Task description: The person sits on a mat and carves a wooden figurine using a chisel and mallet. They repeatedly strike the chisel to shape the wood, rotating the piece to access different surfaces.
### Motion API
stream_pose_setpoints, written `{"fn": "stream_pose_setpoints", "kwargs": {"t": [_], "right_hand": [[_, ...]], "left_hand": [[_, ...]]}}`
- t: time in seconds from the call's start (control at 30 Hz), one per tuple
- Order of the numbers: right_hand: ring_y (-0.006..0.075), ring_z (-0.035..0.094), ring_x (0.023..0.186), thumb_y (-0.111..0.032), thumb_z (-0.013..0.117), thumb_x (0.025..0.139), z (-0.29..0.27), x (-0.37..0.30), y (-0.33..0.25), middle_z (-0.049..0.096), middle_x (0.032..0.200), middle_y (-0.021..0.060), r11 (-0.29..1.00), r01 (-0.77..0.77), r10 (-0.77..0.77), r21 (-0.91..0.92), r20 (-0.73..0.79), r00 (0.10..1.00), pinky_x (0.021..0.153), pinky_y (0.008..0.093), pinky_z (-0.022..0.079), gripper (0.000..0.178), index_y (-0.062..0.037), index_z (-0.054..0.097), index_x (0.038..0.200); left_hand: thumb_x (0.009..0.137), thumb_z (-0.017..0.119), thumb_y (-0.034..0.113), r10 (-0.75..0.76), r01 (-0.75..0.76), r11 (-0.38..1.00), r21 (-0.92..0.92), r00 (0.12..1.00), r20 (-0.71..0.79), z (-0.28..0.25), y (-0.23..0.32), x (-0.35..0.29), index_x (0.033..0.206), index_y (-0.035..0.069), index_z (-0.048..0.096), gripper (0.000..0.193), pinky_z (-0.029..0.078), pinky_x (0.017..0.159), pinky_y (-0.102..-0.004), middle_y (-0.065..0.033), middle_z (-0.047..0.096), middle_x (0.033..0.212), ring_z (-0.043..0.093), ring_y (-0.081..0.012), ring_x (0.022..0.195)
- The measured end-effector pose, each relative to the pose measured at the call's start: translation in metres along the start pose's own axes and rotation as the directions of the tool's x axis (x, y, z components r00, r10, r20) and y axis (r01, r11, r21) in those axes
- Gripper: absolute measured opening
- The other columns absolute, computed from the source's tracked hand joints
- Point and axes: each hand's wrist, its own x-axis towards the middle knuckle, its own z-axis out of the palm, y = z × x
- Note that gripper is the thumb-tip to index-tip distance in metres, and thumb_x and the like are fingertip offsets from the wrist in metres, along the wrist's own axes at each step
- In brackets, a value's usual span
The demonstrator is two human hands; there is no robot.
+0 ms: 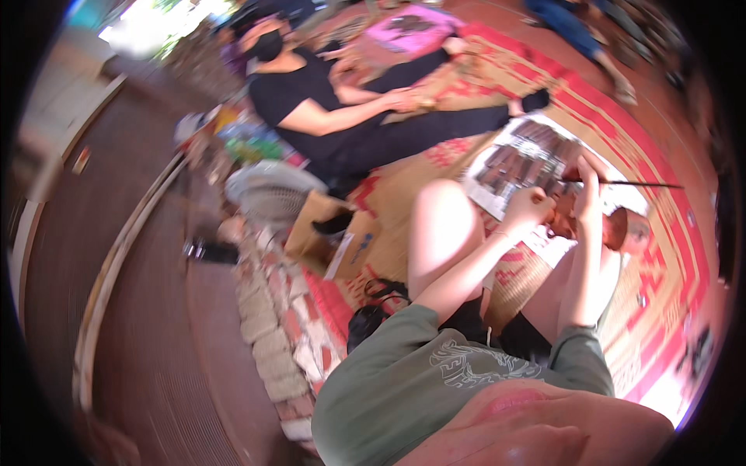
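My left hand [529, 210] is closed, with its fingers pinched at a small reddish-brown piece [562, 223] whose kind is blurred. Close beside it, my right hand [588, 189] grips a thin dark stick, seemingly a brush [641, 184], which points out to the right. Both hands are over my lap, between my bent knees. A reddish-brown cup-like container [616, 230] sits by my right forearm. Just beyond the hands, a white sheet [488, 203] lies on the mat with several dark brown strips [519, 161] spread in rows.
A red-and-tan woven mat [391, 203] lies under me. Another person [311, 105] in black sits at the far left, legs stretched across it. A cardboard box [315, 233] and a grey plastic basket [272, 186] stand to my left, beside a low brick edge [284, 342]. A pink sheet [412, 29] lies farther back.
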Motion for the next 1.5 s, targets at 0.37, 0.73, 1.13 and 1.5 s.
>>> {"fn": "stream_pose_setpoints", "kwargs": {"t": [0.37, 0.73, 1.13, 1.5], "right_hand": [[0.0116, 0.04, 0.056, -0.024, 0.046, 0.082, -0.076, -0.05, -0.093, 0.041, 0.056, 0.0024, 0.904, 0.166, -0.249, -0.395, -0.169, 0.954, 0.054, 0.0262, 0.031, 0.033, 0.0003, 0.045, 0.059], [0.0114, 0.048, 0.054, -0.018, 0.053, 0.086, -0.082, -0.114, -0.158, 0.05, 0.056, 0.0042, 0.835, 0.159, -0.38, -0.527, -0.343, 0.859, 0.052, 0.0261, 0.037, 0.031, 0.0031, 0.052, 0.063], [0.0095, 0.047, 0.052, -0.002, 0.049, 0.072, -0.121, -0.13, -0.114, 0.051, 0.056, 0.0051, 0.744, 0.109, -0.416, -0.66, -0.329, 0.848, 0.049, 0.0238, 0.038, 0.011, 0.0024, 0.05, 0.062], [0.0262, 0.044, 0.048, -0.004, 0.048, 0.062, -0.108, -0.11, -0.087, 0.043, 0.055, 0.0111, 0.675, 0.067, -0.373, -0.735, -0.261, 0.89, 0.047, 0.0355, 0.036, 0.007, 0.0, 0.043, 0.058]], "left_hand": [[0.083, 0.057, 0.007, -0.017, 0.073, 0.986, -0.152, 0.939, 0.345, 0.026, 0.023, -0.013, 0.062, 0.001, 0.051, 0.023, 0.025, 0.042, -0.0208, 0.0031, 0.046, 0.052, 0.038, -0.0023, 0.046], [0.082, 0.055, 0.01, 0.001, 0.074, 0.992, -0.107, 0.818, 0.575, 0.058, 0.045, -0.029, 0.062, 0.005, 0.05, 0.021, 0.025, 0.037, -0.0216, 0.0043, 0.045, 0.052, 0.036, -0.0031, 0.042], [0.081, 0.057, 0.011, 0.042, -0.063, 0.997, 0.033, 0.899, 0.437, 0.078, 0.039, -0.034, 0.062, 0.002, 0.05, 0.022, 0.027, 0.048, -0.0206, 0.006, 0.044, 0.057, 0.035, -0.0012, 0.053], [0.083, 0.058, 0.009, -0.072, 0.058, 0.997, 0.054, 0.949, 0.307, 0.063, 0.038, -0.02, 0.061, 0.002, 0.048, 0.025, 0.024, 0.047, -0.0197, 0.0068, 0.04, 0.056, 0.031, -0.0009, 0.052]]}}
